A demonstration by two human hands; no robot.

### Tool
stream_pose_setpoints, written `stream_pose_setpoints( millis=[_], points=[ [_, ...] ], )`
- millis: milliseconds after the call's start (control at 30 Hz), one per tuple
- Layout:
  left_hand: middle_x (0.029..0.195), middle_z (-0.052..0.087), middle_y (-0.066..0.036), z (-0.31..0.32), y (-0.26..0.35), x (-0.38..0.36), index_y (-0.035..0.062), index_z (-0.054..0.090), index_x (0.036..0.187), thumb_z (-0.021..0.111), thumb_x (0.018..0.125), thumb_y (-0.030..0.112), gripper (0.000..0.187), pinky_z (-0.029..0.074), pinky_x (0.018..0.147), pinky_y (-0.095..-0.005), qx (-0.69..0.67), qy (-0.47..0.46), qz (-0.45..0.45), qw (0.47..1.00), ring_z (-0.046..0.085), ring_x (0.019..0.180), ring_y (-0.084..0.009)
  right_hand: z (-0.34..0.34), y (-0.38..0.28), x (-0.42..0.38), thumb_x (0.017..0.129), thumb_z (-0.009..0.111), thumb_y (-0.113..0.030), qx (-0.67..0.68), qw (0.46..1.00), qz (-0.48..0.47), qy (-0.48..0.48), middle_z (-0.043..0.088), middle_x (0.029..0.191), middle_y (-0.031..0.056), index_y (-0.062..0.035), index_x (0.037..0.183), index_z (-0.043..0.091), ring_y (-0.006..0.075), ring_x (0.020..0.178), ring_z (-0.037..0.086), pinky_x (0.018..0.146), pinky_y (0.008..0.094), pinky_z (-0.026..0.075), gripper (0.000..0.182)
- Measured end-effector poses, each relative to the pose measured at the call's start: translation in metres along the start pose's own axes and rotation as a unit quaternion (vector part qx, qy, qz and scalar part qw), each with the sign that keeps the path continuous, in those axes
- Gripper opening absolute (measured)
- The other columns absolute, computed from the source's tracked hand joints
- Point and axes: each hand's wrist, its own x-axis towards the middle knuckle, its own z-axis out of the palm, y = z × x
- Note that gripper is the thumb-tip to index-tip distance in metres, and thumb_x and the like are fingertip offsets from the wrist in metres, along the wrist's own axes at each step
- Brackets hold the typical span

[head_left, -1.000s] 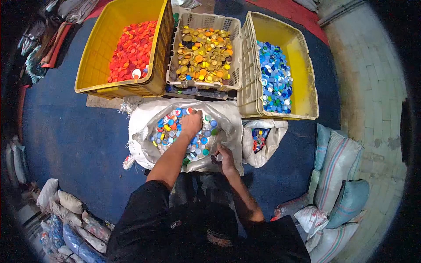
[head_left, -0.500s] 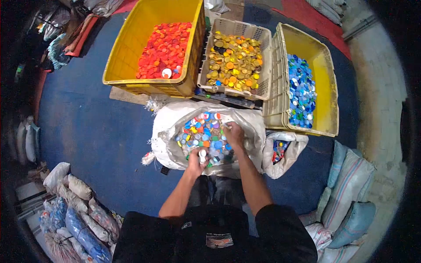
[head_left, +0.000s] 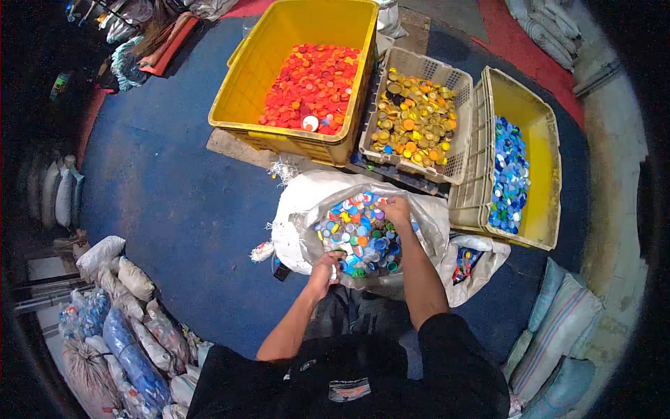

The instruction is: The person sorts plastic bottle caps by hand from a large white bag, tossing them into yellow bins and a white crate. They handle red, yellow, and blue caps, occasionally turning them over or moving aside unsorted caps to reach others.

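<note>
A white woven sack (head_left: 296, 192) lies open in front of me, filled with mixed bottle caps (head_left: 363, 230) in blue, white, green, orange and other colours. At the sack's near left rim, my left hand (head_left: 324, 272) is curled around a white bottle cap (head_left: 334, 273), mostly hidden by the fingers. My right hand (head_left: 396, 211) is over the far right part of the pile, thumb and fingers pinched together. What lies between those fingertips is too small to make out.
Beyond the sack stand a yellow crate (head_left: 227, 105) of red caps, a perforated crate (head_left: 460, 84) of yellow and gold caps, and a crate (head_left: 544, 146) of blue caps. A smaller sack (head_left: 488, 262) sits at right. Filled bags (head_left: 129, 328) line the left, more sacks (head_left: 558, 335) the right.
The view has shifted, so the scene sits further right. My left hand has drawn back from the pile to the near rim, its cap now less visible. My right hand stays over the caps.
</note>
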Motion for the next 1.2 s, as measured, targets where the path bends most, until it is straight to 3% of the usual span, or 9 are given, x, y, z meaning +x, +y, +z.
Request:
stream_pose_setpoints(
  millis=[133,300,433,500,567,667,933,1100,1200],
  points=[
    [0.066,0.050,0.004,0.007,-0.005,0.015,0.0048,0.063,0.104,0.063,0.086,0.022,0.025,0.037,0.048,-0.0237,0.183,0.031,0.152,0.971,0.046,0.055,-0.0073,-0.005,0.000,-0.040,0.076,0.073,-0.037,0.275,0.945,0.114,-0.135,0.059,0.069,0.0014,-0.0091,0.082,0.063,0.0139,0.051,0.053,0.044,0.0286,0.040,0.031],
    [0.061,0.050,-0.001,0.029,0.004,0.026,0.0070,0.064,0.111,0.073,0.076,0.016,0.038,0.039,0.053,-0.0267,0.334,0.074,0.294,0.892,0.047,0.056,-0.0112,-0.010,0.003,-0.103,0.084,0.066,-0.040,0.584,0.714,0.282,-0.264,0.045,0.055,-0.0056,-0.0165,0.070,0.049,0.0062,0.042,0.039,0.036,0.0204,0.027,0.032],
    [0.075,0.062,-0.010,0.041,0.017,0.021,0.0124,0.062,0.116,0.076,0.073,0.023,0.046,0.047,0.063,-0.0348,0.394,0.026,0.266,0.879,0.060,0.069,-0.0187,-0.001,0.011,-0.124,0.087,0.062,-0.039,0.502,0.777,0.268,-0.268,0.040,0.052,-0.0081,-0.0162,0.071,0.050,0.0035,0.037,0.033,0.033,0.0184,0.024,0.031],
    [0.103,0.067,-0.015,0.050,0.032,0.004,0.0119,0.063,0.113,0.075,0.074,0.033,0.047,0.050,0.083,-0.0394,0.435,0.000,0.280,0.855,0.064,0.097,-0.0319,0.000,0.009,-0.130,0.087,0.062,-0.039,0.503,0.757,0.277,-0.313,0.043,0.051,-0.0075,-0.0158,0.071,0.050,0.0032,0.035,0.035,0.033,0.0176,0.027,0.031],
    [0.099,0.067,-0.015,0.048,0.033,-0.002,0.0114,0.063,0.112,0.075,0.072,0.036,0.048,0.050,0.082,-0.0395,0.421,-0.010,0.289,0.860,0.064,0.095,-0.0309,0.001,0.012,-0.125,0.089,0.058,-0.043,0.514,0.704,0.282,-0.401,0.043,0.050,-0.0084,-0.0159,0.068,0.051,0.0040,0.038,0.038,0.033,0.0181,0.028,0.035],
    [0.096,0.067,-0.018,0.049,0.031,-0.011,0.0100,0.064,0.107,0.074,0.072,0.033,0.044,0.051,0.078,-0.0427,0.424,0.040,0.313,0.849,0.065,0.089,-0.0341,-0.004,-0.009,-0.142,0.088,0.060,-0.040,0.490,0.758,0.254,-0.348,0.048,0.056,-0.0067,-0.0125,0.084,0.056,0.0052,0.041,0.039,0.038,0.0205,0.034,0.028],
    [0.085,0.066,-0.019,0.049,0.024,-0.013,0.0028,0.063,0.105,0.072,0.073,0.031,0.044,0.051,0.069,-0.0411,0.478,0.053,0.443,0.757,0.065,0.077,-0.0315,-0.030,-0.041,-0.181,0.085,0.066,-0.037,0.341,0.874,0.152,-0.312,0.041,0.055,-0.0053,-0.0148,0.076,0.051,0.0085,0.043,0.038,0.041,0.0249,0.032,0.028],
    [0.081,0.064,-0.008,0.046,0.018,-0.018,0.0075,0.064,0.101,0.070,0.077,0.028,0.032,0.048,0.064,-0.0330,0.162,-0.081,0.235,0.955,0.059,0.072,-0.0183,-0.034,-0.013,-0.183,0.085,0.059,-0.028,0.454,0.826,0.153,-0.298,0.052,0.063,-0.0005,-0.0099,0.090,0.058,0.0137,0.052,0.050,0.047,0.0272,0.039,0.019],
    [0.092,0.059,0.001,0.041,0.023,-0.030,0.0123,0.063,0.109,0.058,0.085,0.017,0.025,0.043,0.062,-0.0266,-0.053,-0.153,0.088,0.983,0.052,0.068,-0.0112,-0.035,0.011,-0.178,0.083,0.057,-0.025,0.492,0.801,0.088,-0.329,0.061,0.074,0.0045,-0.0070,0.101,0.059,0.0177,0.062,0.059,0.052,0.0307,0.046,0.025]
  ],
)
